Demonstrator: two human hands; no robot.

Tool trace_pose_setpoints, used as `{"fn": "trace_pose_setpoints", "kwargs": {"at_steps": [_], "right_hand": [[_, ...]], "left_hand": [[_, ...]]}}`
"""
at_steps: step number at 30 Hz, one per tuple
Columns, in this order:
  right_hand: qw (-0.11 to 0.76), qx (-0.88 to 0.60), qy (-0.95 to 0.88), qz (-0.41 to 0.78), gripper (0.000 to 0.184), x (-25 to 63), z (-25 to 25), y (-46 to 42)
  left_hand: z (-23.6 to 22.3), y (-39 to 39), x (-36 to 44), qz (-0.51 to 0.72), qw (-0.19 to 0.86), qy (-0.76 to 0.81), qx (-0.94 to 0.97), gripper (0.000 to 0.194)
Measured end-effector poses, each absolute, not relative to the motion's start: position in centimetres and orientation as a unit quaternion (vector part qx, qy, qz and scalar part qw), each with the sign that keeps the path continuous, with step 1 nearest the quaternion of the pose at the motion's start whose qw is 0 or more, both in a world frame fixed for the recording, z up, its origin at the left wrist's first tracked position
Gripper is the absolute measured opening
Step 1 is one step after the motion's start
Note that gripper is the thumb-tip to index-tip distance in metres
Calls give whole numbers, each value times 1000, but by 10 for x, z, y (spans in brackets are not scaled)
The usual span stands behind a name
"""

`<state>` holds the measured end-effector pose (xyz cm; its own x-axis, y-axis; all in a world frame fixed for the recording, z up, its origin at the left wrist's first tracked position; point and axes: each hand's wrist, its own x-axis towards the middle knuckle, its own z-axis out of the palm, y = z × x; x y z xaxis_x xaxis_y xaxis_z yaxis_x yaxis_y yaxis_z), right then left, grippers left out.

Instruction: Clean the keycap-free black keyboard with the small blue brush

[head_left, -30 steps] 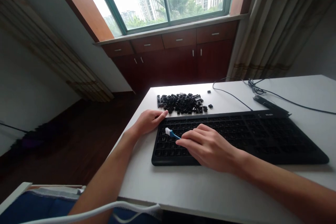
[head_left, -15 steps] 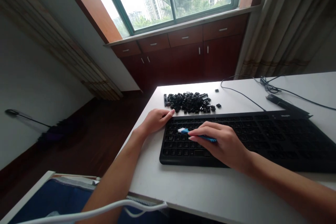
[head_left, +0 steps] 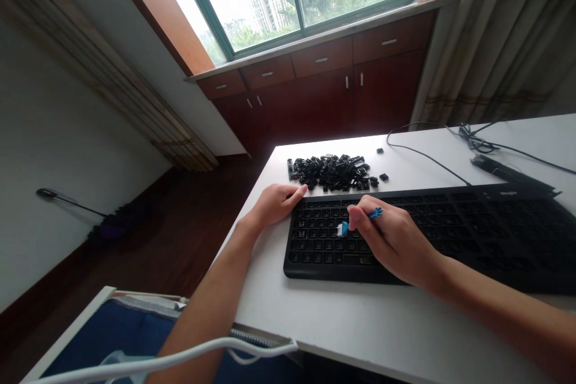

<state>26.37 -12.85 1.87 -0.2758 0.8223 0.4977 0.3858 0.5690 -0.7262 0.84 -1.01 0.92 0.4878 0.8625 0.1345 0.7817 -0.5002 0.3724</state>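
Note:
A black keyboard lies on the white table with its keycaps off, baring rows of square key sockets. My right hand is closed around a small blue brush; its white bristles point down at the sockets on the left part of the board. The brush's blue tail end sticks out above my fingers. At the keyboard's upper left corner, my left hand grips the edge, its fingers partly hidden. Just beyond that hand is a heap of loose black keycaps.
A black cable runs from the keyboard to a tangled coil at the back right. Near it lies a long dark strip. Two stray keycaps sit right of the heap. A white tube-like bar crosses the lower left, over a blue fabric item.
My right hand has shifted the brush slightly right and turned it more upright, with the bristles now pointing down. My left hand stays at the keyboard's corner. The view has moved slightly.

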Motion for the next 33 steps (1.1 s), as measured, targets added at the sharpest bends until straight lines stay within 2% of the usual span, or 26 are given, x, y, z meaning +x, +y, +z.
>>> {"fn": "trace_pose_setpoints", "kwargs": {"at_steps": [3,10,14,17,24,29,33], "right_hand": [[439,-380,-778,240,17,263,17,-127],[503,-340,-757,240,17,264,19,-130],[480,-377,-753,247,23,264,19,-130],[451,-383,-768,244,20,264,19,-129],[474,-344,-770,253,18,265,19,-128],[437,-366,-783,249,20,263,17,-127],[450,-362,-783,231,22,263,17,-127]], "left_hand": [[10,-11,9,152,132,484,852,55],[11,-11,8,144,140,481,854,55],[11,-11,9,142,134,481,854,56],[12,-11,9,143,131,481,855,56],[10,-10,8,148,135,480,854,56],[10,-10,8,152,134,481,853,55],[9,-10,8,151,136,479,854,55]]}}
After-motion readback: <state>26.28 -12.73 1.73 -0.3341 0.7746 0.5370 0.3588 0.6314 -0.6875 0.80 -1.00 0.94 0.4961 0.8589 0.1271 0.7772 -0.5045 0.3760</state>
